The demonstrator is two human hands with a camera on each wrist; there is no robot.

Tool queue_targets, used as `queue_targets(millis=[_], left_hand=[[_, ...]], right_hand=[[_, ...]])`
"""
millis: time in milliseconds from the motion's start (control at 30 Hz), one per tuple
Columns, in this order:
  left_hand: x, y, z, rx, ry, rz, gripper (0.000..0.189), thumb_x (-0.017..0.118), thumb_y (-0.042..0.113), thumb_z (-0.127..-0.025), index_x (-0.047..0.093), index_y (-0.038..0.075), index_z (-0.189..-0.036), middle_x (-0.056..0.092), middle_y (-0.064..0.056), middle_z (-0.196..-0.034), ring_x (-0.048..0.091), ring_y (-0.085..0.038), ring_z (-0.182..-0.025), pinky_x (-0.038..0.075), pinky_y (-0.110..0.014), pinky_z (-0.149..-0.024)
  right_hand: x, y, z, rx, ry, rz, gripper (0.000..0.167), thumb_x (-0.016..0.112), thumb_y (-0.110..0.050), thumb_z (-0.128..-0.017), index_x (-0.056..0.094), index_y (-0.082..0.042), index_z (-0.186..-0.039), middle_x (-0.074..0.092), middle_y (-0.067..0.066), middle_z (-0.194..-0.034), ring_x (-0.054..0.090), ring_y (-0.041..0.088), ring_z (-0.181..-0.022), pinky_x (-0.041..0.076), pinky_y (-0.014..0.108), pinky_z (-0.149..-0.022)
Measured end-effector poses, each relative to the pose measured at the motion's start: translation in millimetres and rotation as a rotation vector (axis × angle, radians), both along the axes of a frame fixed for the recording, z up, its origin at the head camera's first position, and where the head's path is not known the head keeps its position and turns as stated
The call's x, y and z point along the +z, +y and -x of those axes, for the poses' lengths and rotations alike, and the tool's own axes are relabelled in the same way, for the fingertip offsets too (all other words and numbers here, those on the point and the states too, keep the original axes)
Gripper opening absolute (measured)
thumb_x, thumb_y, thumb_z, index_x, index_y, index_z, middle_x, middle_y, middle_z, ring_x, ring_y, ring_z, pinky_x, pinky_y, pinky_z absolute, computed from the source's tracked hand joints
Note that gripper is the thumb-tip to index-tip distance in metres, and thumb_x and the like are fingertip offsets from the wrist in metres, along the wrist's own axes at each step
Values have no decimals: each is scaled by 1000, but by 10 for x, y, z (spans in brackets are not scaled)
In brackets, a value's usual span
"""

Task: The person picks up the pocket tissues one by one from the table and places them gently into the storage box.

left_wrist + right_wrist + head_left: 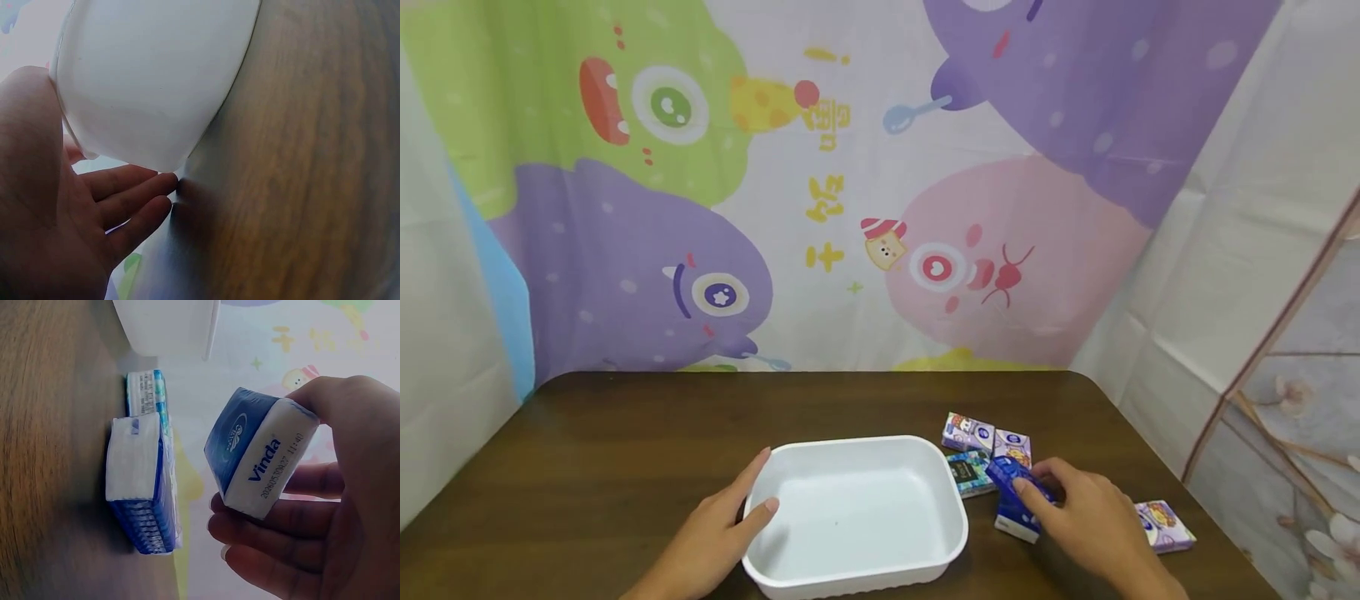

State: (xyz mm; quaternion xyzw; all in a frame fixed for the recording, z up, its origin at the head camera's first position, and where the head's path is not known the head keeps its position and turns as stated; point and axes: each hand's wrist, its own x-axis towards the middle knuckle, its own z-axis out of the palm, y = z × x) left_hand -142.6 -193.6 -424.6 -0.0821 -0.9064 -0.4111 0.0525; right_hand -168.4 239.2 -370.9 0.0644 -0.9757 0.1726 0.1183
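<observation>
A white rectangular tray (857, 517) stands on the table, and my left hand (718, 521) rests at its left side. The thumb reaches over the rim; the other fingers (140, 215) extend fairly straight along the outer wall. My right hand (1090, 517) pinches a small blue pocket tissue pack (265, 459) between thumb and fingers, its white end marked Vinda. Below it a second blue tissue pack (1017, 527) sits on the table, right of the tray. In the right wrist view a gap shows between the held pack and that blue pack (134, 481).
Behind the held pack lie a teal patterned pack (968, 473) and two purple-and-white packs (967, 432). Another purple-and-white pack (1167, 527) lies near the right edge of the brown table (587, 467). A cartoon-printed curtain (820, 317) hangs at the back.
</observation>
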Motion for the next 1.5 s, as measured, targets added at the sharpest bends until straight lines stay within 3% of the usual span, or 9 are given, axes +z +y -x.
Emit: queue_targets(millis=[367, 933, 1233, 1500], left_hand=[[0, 4, 4, 2, 23, 12, 66, 55, 45, -102, 31, 23, -159, 50, -14, -148, 50, -30, -132, 42, -53, -104], [3, 3, 10, -13, -4, -38, 65, 57, 38, -102, 29, 23, -160, 45, -16, -152, 47, -32, -135, 44, -51, -104], [-6, -9, -17, 1, -15, -41, 66, 57, 40, -102, 31, 22, -159, 46, -15, -151, 47, -31, -134, 42, -51, -105], [4, 2, -12, 10, -30, -36, 66, 57, 40, -102, 30, 26, -160, 46, -12, -152, 47, -30, -134, 42, -51, -105]], right_hand=[[5, -42, 16, 18, 91, -6, 51, 57, -64, -93, 71, -17, -108, 75, 5, -102, 70, 32, -95, 53, 55, -79], [17, -50, 60, 50, 137, -24, 36, 65, -56, -91, 69, -20, -97, 73, -1, -88, 69, 27, -80, 51, 50, -66], [60, -101, 95, 38, 153, -6, 38, 63, -58, -92, 68, -21, -96, 73, 0, -90, 69, 27, -81, 51, 52, -68], [81, -136, 110, 34, 157, -20, 37, 64, -59, -91, 65, -23, -93, 69, -4, -81, 62, 19, -71, 48, 47, -63]])
